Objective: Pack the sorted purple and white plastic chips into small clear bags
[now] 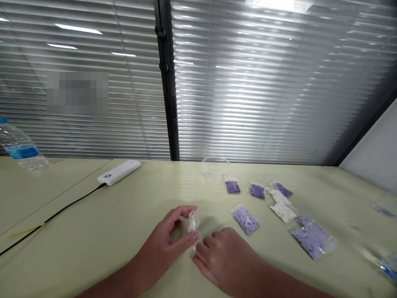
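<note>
A small clear plastic bag of white pieces (192, 222) stands pinched between the thumb and forefinger of my left hand (169, 238). My right hand (228, 256) is closed beside it, its knuckles turned up and its fingertips curled under. What those fingers hold, if anything, is hidden. Just to the right lies a flat bag of light purple pieces (245, 219). Farther back are two bags of darker purple pieces, one bag (233, 186) left of the other bag (257, 190).
Bags of white pieces (283, 211) and more light purple pieces (312, 240) lie at right. A clear round container (216, 166) stands at the back. At left are a white device (119, 172) with a black cable (71, 205) and a water bottle (23, 150). Blinds (254, 91) rise behind the table.
</note>
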Tool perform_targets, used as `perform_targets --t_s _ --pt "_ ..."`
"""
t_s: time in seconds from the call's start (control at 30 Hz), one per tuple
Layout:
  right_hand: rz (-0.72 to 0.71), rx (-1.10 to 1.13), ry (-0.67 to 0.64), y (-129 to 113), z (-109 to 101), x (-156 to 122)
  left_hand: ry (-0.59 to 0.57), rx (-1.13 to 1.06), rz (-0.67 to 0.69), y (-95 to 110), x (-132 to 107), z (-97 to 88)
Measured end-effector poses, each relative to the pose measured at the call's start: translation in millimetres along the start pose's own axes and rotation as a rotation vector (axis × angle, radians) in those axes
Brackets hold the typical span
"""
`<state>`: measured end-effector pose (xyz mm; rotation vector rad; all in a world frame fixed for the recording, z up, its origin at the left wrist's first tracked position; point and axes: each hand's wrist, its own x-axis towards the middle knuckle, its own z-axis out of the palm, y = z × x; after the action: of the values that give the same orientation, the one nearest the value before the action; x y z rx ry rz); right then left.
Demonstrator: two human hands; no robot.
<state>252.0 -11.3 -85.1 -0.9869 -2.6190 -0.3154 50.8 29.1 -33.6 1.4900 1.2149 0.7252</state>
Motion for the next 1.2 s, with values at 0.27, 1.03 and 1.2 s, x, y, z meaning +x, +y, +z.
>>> perform_targets --t_s 0.27,1.03,1.2 --pt "0.062 0.016 -0.011 3.3 -9.6 4.1 -0.013 0.007 -0.012 2.3 -1.5 -0.5" --pt "0.739 1.224 0.332 14.9 -14.0 26.1 -0.108 0.143 0.114 4.5 -5.5 5.8" --pt "0.707 1.254 0.221 30.7 -28.6 15.9 -0.058 -0.038 0.001 4.3 -5.7 1.4"
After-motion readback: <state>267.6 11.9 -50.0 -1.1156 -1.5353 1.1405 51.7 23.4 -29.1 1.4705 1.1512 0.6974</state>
